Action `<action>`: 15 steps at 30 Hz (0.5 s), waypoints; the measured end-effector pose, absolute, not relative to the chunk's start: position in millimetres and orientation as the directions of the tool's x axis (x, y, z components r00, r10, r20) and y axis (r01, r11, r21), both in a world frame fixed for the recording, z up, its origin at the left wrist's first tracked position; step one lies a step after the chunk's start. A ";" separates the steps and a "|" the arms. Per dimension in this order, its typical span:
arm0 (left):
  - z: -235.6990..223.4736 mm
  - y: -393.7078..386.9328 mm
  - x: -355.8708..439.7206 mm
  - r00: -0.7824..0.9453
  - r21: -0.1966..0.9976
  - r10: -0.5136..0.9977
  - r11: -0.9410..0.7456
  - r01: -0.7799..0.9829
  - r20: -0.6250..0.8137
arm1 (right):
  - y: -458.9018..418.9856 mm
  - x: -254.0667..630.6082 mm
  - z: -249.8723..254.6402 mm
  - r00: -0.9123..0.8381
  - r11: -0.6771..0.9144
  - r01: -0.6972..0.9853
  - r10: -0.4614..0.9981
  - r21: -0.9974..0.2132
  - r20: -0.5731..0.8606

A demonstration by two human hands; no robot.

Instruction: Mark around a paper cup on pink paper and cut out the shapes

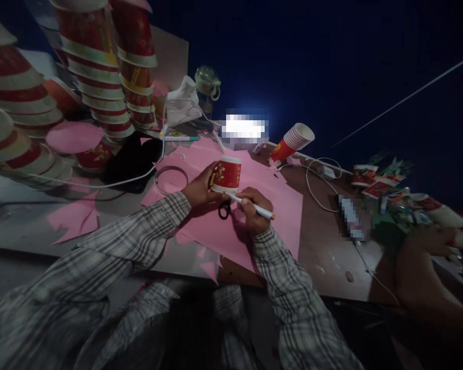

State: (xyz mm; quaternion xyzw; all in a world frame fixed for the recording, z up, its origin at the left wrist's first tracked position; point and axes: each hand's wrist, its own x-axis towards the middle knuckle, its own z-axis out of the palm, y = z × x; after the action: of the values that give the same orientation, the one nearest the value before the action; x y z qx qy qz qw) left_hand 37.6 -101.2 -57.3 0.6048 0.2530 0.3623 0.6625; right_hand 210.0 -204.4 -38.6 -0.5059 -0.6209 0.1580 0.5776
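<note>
My left hand (201,187) is closed around the left side of a red and white paper cup (227,173) with gold print, held above a large pink sheet of paper (281,205). In my right hand (255,208) is a white marker (263,211), its orange end pointing right and its other end at the cup's lower rim. Whether the tip touches the cup I cannot tell. Just below the cup shows a black scissors handle (224,209); the rest of the scissors is hidden.
Tall stacks of paper cups (100,87) stand at the left. A tilted cup stack (293,141), a bright light (244,127) and a bottle (207,85) are at the back. A tape ring (171,167) lies left. White cables cross the table; another person's arm (420,267) is at right.
</note>
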 end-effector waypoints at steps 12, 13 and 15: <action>-53.5 -99.3 33.9 0.606 0.990 0.787 -0.033 -0.140 0.112 | -180.8 216.5 -49.1 0.502 0.337 0.250 0.756 -0.908 0.419; -52.7 -100.0 33.5 0.610 0.989 0.784 -0.037 -0.145 0.119 | -181.6 215.6 -50.1 0.489 0.343 0.282 0.752 -0.896 0.442; -50.5 -102.0 33.1 0.630 0.987 0.765 -0.042 -0.158 0.133 | -183.3 213.5 -51.1 0.458 0.349 0.343 0.749 -0.872 0.479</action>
State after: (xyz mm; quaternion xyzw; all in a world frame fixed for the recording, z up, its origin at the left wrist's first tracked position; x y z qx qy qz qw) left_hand 33.1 -102.0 -50.5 0.6282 0.2416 0.3555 0.6485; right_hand 213.5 -183.3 -51.1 -0.5491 -0.4970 0.1551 0.6538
